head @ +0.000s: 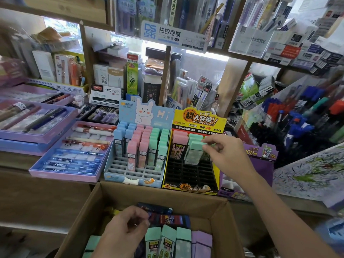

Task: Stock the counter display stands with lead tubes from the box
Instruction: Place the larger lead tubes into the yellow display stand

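Pinching a mint-capped, pale-bodied lead tube [195, 152]: the right hand [226, 154]. Left hand [128, 225] curls in the box [186, 197]; grasp unclear.

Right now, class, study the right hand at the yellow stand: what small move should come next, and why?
Probably lower the green-capped tube straight down into a free slot of the yellow stand. The right hand pinches it by the cap, and it is tilted, with its foot at the empty black slots in front of the filled back rows.
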The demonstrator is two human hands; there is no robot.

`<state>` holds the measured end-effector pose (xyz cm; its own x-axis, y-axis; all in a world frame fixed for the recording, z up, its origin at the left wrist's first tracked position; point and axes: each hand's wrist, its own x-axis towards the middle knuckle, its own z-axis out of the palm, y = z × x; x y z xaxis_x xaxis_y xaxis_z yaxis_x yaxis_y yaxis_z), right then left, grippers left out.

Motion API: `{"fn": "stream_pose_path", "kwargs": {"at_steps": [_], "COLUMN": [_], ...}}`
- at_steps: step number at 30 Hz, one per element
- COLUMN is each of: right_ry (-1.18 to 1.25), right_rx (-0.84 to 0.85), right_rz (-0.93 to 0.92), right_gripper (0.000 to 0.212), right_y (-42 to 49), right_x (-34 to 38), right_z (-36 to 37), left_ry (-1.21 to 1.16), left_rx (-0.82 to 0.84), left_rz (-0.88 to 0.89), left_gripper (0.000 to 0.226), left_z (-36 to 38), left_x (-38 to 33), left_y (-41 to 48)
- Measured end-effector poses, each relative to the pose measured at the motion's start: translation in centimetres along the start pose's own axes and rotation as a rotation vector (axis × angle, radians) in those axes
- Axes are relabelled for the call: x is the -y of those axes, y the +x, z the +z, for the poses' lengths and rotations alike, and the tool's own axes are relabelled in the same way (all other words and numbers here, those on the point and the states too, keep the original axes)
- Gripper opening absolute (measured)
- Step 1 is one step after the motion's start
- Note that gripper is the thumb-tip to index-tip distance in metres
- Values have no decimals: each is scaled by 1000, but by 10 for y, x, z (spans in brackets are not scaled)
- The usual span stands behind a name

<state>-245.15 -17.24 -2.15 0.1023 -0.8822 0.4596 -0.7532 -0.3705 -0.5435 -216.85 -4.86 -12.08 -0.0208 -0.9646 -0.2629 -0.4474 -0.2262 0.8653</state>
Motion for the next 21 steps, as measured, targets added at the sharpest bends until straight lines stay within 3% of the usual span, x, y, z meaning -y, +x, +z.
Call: {"fn": "stream_pose_path", "kwargs": {"at_steps": [6, 10, 21], "right_ry": [3, -140, -243], "right_rx": [-1, 13, 12], "right_rz": [1, -63, -1], "right_gripper": [19, 7, 21], "right_y": [-1, 0, -8], "right_x": [5, 9, 15], "right_z": [6, 11, 14], "left_ry": [6, 6, -6], "left_rx": [10, 5, 1], "left_rz": [-2, -3, -17], "left_gripper": [8, 8, 7], "left_z": [0, -1, 2], "left_x": [-2, -3, -2], "left_y": [-1, -2, -1]}}
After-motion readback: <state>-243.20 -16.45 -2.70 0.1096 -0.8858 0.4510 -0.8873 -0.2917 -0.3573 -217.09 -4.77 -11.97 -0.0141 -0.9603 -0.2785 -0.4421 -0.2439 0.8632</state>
